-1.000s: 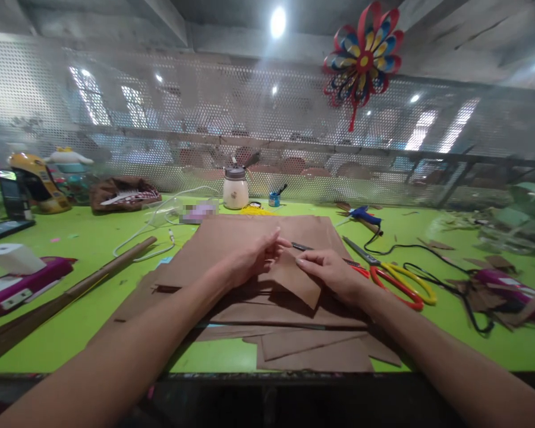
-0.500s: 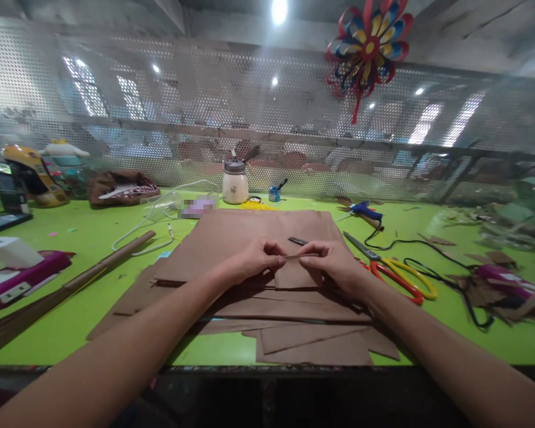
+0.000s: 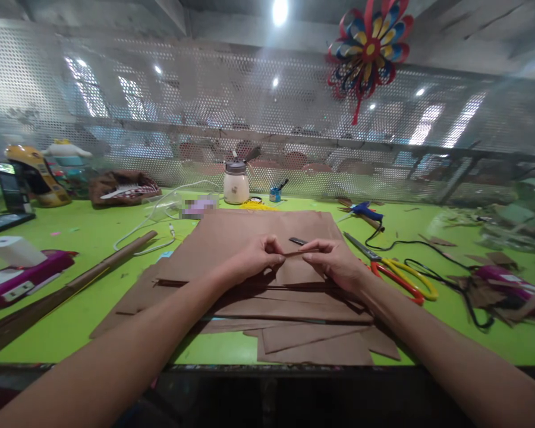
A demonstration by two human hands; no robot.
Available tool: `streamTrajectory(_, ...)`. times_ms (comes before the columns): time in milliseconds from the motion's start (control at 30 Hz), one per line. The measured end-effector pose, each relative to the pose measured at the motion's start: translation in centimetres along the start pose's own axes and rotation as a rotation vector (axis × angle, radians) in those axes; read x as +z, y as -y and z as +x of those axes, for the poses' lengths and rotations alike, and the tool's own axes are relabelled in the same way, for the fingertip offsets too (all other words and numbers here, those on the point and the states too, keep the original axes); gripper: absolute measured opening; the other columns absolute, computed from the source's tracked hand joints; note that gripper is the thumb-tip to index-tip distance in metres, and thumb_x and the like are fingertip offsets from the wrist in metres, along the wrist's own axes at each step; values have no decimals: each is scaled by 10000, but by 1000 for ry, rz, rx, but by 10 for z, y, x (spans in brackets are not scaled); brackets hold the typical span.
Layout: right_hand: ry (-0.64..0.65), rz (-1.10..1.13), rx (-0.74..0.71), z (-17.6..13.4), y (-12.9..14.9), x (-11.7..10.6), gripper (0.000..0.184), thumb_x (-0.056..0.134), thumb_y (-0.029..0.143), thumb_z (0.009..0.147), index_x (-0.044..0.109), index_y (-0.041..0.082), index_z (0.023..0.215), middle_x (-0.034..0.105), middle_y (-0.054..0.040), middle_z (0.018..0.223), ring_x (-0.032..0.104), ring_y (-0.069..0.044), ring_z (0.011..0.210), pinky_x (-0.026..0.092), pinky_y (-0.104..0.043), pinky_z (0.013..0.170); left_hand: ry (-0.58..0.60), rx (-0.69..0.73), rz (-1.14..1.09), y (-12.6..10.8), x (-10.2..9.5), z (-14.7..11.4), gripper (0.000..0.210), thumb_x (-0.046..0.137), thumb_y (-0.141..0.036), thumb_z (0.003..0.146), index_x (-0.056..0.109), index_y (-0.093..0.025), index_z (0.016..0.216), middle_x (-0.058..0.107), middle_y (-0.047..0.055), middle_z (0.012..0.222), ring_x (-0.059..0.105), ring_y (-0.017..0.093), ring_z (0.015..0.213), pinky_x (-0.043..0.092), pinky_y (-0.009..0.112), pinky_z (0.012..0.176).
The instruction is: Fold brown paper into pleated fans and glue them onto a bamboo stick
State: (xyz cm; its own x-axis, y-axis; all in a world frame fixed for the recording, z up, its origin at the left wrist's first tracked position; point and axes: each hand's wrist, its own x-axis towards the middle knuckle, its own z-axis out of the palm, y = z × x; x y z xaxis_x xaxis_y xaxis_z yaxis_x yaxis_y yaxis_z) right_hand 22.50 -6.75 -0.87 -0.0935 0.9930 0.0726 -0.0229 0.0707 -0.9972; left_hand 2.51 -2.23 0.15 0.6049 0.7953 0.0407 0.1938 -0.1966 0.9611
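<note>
Stretching across my remote feed, the green bench [image 3: 220, 351] carries a broad stack of brown paper [image 3: 236, 232] at its middle, with loose brown sheets [image 3: 314, 345] overlapping near the front edge. Behind the stack I see a cream jug [image 3: 236, 187]; right of it lie big scissors [image 3: 377, 257], blades pointing away from me, one handle loop red, the other yellow. Over the stack, the left hand [image 3: 261, 255] and the right hand [image 3: 336, 258] face each other, just apart. On each, I make out thumb and forefinger closed together, pinching the upper edge of a small brown piece [image 3: 296, 272]. That piece is between the hands, above the near part of the stack; I can't tell whether its lower edge touches the paper beneath. Smallest to my eye, a slim dark tool [image 3: 297, 241] shows just beyond the right fingers, partly hidden.
</note>
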Motion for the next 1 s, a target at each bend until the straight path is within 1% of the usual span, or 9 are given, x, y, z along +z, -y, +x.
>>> streamTrajectory(133,24,26,5,0,0,-1,253,724,252,585,672,166,817,553,25,569,386,-64,455,258,-222,432,-8,-20,-4,-2,-1,-1,183,624,-263,665,482,-164,727,513,-53,508,445,69,419,303,180,409)
streamTrajectory(300,4,32,21,2,-2,-1,224,740,250,584,681,169,785,594,-3,633,446,-85,524,299,-228,468,-9,-38,0,-9,1,-5,191,627,-265,668,472,-162,712,479,-64,482,430,65,404,281,186,404)
streamTrajectory(567,34,54,18,1,0,-2,261,767,274,553,680,178,780,607,-5,678,486,-90,572,349,-225,506,-18,-24,-139,-11,1,-8,178,621,-233,687,468,-168,750,426,-86,483,362,44,390,244,179,399)
streamTrajectory(633,27,56,7,1,0,-3,273,769,285,554,677,172,784,608,-7,682,477,-85,564,340,-220,496,-24,-17,-174,-10,1,-7,189,632,-233,683,470,-166,755,419,-86,487,355,42,399,239,179,406)
streamTrajectory(700,1,60,4,2,-1,-3,279,773,300,552,674,162,773,589,-2,638,454,-77,534,311,-213,467,-32,-6,-198,-8,1,-5,201,646,-236,675,480,-159,759,421,-81,497,356,40,413,233,178,416)
streamTrajectory(833,-41,67,15,5,-4,-3,271,769,336,559,669,146,725,488,38,503,356,-47,440,221,-204,412,-43,-6,-246,-5,2,-2,227,664,-251,658,502,-148,779,423,-77,501,352,37,425,229,177,426)
streamTrajectory(900,-52,60,32,4,-3,-2,275,762,349,567,666,139,716,444,55,469,312,-36,414,188,-202,403,-49,-23,-258,-5,3,-1,236,667,-258,653,508,-147,786,421,-78,492,344,39,419,221,176,421)
streamTrajectory(1000,-39,63,40,2,0,-1,291,767,323,553,666,134,751,464,50,501,337,-37,436,208,-197,416,-66,-50,-254,-5,2,-1,215,654,-251,660,510,-148,783,406,-84,467,321,36,400,201,173,410)
